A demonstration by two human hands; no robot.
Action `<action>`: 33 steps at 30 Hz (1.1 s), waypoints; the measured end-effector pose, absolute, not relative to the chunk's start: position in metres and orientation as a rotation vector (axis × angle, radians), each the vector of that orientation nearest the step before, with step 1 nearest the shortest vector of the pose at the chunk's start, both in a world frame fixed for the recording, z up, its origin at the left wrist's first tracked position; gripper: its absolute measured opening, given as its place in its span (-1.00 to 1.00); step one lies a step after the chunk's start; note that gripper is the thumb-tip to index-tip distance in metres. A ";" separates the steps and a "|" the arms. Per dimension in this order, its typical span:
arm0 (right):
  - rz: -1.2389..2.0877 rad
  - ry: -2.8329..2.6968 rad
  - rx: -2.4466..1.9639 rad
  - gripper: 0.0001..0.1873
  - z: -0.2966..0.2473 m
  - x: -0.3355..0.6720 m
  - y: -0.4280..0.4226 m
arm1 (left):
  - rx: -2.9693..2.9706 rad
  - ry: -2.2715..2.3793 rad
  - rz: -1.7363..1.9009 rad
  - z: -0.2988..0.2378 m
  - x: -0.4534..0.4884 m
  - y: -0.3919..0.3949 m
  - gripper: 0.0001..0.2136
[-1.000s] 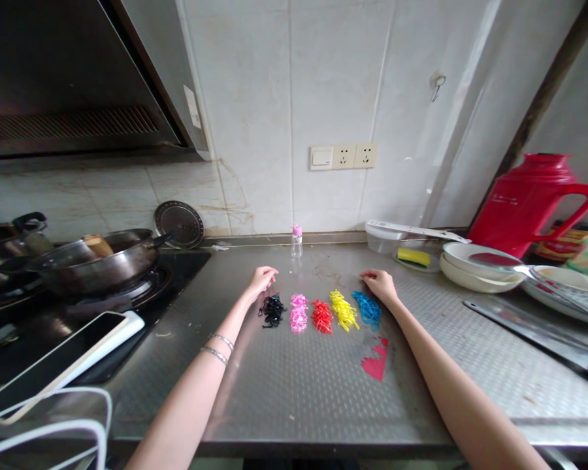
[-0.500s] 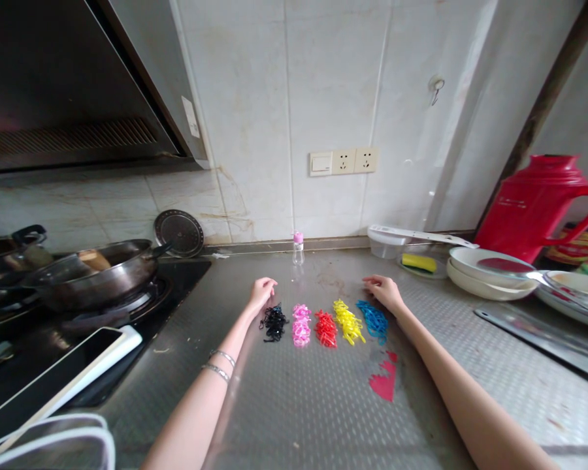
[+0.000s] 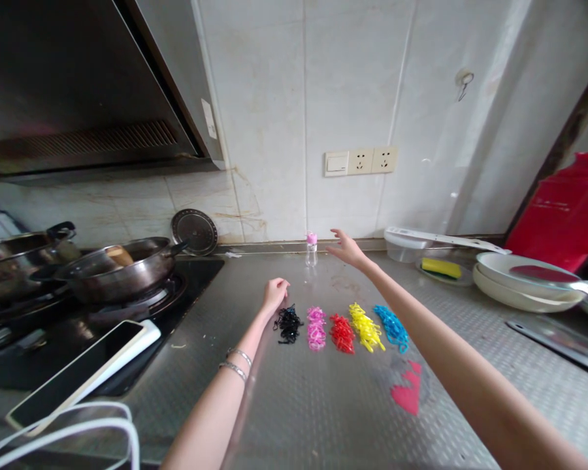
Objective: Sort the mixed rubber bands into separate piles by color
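Observation:
Five small piles of rubber bands lie in a row on the steel counter (image 3: 323,405): black (image 3: 289,323), pink (image 3: 316,328), red (image 3: 342,332), yellow (image 3: 366,326) and blue (image 3: 393,328). My left hand (image 3: 275,294) rests loosely curled on the counter just behind the black pile, holding nothing I can see. My right hand (image 3: 345,249) is raised and stretched forward with fingers spread, just right of a small clear bottle with a pink cap (image 3: 311,250) near the wall. It does not touch the bottle.
A wok (image 3: 120,267) and a pot (image 3: 19,251) sit on the stove at left, with a phone (image 3: 85,372) and white cables in front. At right are a sponge (image 3: 441,267), white plates (image 3: 524,284), a plastic tub and a red thermos (image 3: 566,212).
My right hand has lifted off the counter beside the blue pile and reached forward and left toward the small bottle. The left hand stays by the black pile. The view shifted slightly.

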State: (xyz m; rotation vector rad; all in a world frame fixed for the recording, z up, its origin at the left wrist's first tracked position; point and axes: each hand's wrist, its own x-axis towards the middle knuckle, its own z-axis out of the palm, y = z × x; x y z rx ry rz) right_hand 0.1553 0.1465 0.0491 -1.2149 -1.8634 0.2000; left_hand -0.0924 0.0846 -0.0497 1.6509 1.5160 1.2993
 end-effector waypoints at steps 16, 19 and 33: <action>0.079 -2.157 -1.440 -0.33 0.042 0.097 0.204 | 1.596 1.537 1.268 -0.044 -0.089 0.079 -0.81; 0.085 -2.164 -1.469 -0.46 0.041 0.098 0.202 | 1.600 1.532 1.272 -0.045 -0.090 0.080 -0.81; 0.162 -1.832 -1.284 -0.49 0.048 0.147 0.123 | 1.667 1.536 1.274 -0.047 -0.090 0.082 -0.80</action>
